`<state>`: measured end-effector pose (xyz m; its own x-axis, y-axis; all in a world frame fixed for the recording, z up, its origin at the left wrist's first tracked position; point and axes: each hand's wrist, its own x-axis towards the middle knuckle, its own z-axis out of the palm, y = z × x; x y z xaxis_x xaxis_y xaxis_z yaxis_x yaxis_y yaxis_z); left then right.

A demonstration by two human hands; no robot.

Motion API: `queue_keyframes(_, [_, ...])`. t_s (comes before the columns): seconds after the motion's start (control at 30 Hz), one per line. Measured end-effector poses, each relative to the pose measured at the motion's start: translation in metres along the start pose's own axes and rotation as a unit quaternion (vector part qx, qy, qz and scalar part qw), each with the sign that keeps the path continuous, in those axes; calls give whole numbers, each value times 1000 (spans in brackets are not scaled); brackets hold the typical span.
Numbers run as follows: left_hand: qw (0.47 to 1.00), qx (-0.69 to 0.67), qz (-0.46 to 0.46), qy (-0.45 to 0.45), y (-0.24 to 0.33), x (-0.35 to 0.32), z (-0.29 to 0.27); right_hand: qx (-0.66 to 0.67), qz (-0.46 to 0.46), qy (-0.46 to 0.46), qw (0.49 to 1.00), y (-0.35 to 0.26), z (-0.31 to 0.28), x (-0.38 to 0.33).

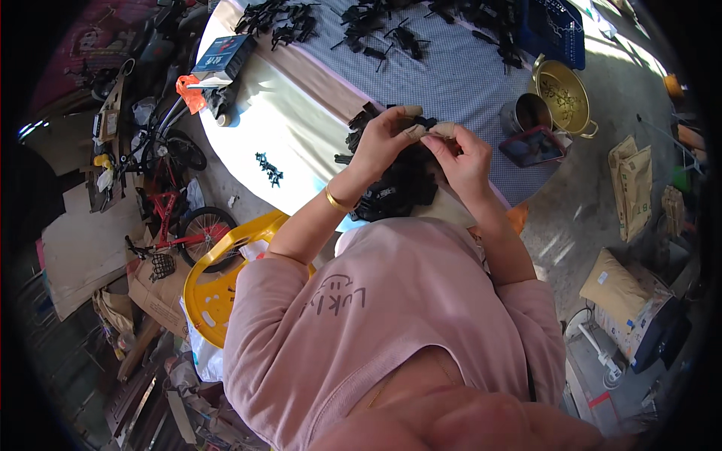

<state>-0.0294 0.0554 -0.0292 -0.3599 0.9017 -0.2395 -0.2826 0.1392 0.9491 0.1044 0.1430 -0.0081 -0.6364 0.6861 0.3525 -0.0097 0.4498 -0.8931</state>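
Between the two raised hands, a small black plastic part (426,125) is pinched at the fingertips. Left hand (385,139) closes on it from the left side, thumb and forefinger wearing pale finger covers; right hand (465,154) grips it from the right, its fingers curled narrow around the same piece. Both hands meet so closely that the part shows only as a short dark strip between them, and its exact shape cannot be told. A gold bangle (335,201) sits on the left wrist.

Just below the hands, a heap of black parts (398,188) lies on the counter (301,128), which has a white edge and a blue checked cloth. Beyond the hands, more black parts (376,30) are scattered over the cloth. To the left of the left hand, a small cluster of dark pieces (269,168) lies apart on the white part. To the right of the right hand lie a phone (532,146), a metal cup (528,111) and a golden colander (565,95).
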Motion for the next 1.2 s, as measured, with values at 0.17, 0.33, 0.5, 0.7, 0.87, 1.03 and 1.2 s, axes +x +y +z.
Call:
queue_keyframes(0.17, [992, -99, -39, -69, 22, -36, 7, 31, 31, -2, 999, 4, 5, -3])
queue_keyframes(0.33, [999, -10, 34, -36, 16, -45, 16, 66, 69, -41, 995, -2, 8, -6])
queue_keyframes(0.5, [993, -106, 16, 38, 21, -48, 14, 119, 172, -122, 970, -16, -4, -10])
queue_keyframes(0.7, [996, -74, 42, 28, 20, -52, 16, 107, 143, -132, 975, -16, 0, -12])
queue_keyframes(0.87, [992, -46, 85, 84, 18, -52, 18, 117, 156, -155, 969, -16, 1, -16])
queue_keyframes(1.03, [972, 104, 172, 119, 21, -56, 22, 212, 280, -181, 919, -13, -1, -16])
queue_keyframes(1.2, [947, 253, 175, 94, 24, -55, 21, 291, 325, -175, 882, -11, -2, -17])
